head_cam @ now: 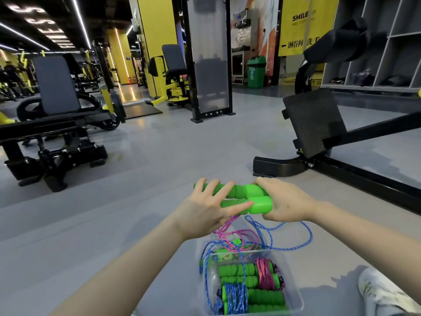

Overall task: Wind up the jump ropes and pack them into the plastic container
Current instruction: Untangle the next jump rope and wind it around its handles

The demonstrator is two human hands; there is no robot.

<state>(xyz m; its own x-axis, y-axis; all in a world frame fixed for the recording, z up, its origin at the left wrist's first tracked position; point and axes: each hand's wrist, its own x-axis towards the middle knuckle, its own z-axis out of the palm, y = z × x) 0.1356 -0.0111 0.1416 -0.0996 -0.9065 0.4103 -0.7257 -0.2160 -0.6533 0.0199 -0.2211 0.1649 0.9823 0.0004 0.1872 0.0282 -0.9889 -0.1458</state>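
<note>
Head view: my right hand (286, 201) curls around the thick ends of two green handles (257, 198), holding them side by side above the grey floor (159, 156). My left hand (205, 209) lies flat across their ribbed ends, fingers straight and spread, gripping nothing. A pink rope (230, 233) and a blue rope (296, 244) hang loose beneath; I cannot tell which is tied to these handles. Just below sits the plastic container (295, 293), with a pink-wound bundle (264, 273) and a blue-wound bundle (234, 295) packed inside, and blue cord trailing over its rim.
</note>
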